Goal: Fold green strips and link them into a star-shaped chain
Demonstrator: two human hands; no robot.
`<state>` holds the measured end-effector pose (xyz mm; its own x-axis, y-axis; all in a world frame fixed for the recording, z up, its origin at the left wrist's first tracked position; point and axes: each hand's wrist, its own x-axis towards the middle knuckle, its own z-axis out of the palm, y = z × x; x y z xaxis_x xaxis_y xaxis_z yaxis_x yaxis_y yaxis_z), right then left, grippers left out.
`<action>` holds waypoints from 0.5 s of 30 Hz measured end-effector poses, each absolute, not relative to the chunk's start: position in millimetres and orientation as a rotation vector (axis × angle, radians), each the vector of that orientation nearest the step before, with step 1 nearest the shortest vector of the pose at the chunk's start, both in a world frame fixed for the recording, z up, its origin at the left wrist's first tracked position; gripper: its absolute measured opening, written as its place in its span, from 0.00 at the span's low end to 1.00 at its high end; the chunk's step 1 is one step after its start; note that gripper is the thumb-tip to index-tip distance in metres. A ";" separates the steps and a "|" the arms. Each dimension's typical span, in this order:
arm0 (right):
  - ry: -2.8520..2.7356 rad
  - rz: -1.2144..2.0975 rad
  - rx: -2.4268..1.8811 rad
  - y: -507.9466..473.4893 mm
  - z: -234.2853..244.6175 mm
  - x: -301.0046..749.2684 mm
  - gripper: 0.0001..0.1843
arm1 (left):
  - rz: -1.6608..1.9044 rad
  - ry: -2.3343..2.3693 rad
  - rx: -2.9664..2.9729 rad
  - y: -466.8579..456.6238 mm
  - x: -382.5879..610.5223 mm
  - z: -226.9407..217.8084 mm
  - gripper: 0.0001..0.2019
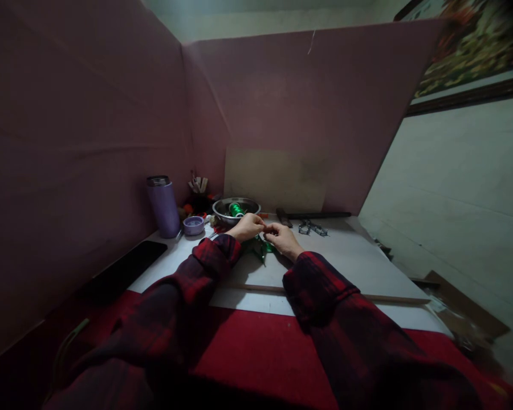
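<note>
Left hand (248, 226) fingertip-to-fingertip with right hand (283, 237), green strips (259, 248) just beneath

Makeshift craft nook — cardboard screen (282, 102), thread bowl (217, 207) just beyond the left hand (248, 226), pliers (312, 228) past the right hand (284, 237).

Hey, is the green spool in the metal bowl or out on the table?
In the bowl. The green spool lies inside the rim of the metal bowl, just behind the left hand.
</note>
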<state>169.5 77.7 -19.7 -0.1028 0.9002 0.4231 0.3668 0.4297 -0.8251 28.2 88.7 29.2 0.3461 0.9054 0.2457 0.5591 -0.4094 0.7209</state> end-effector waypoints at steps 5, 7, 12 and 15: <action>-1.675 0.820 -1.015 74.6 -15.1 165.0 0.04 | 0.756 1.251 2.431 80.7 21.4 28.6 0.11; -1.662 0.825 -1.018 71.9 -12.6 163.7 0.06 | 0.719 1.317 2.587 75.9 17.4 32.3 0.10; -1.649 0.769 -1.046 67.8 -8.2 162.3 0.06 | 0.881 1.277 2.612 69.7 7.2 39.4 0.06; -1.620 0.746 -1.049 67.7 -8.6 162.8 0.07 | 0.965 1.036 2.286 69.5 3.2 35.5 0.05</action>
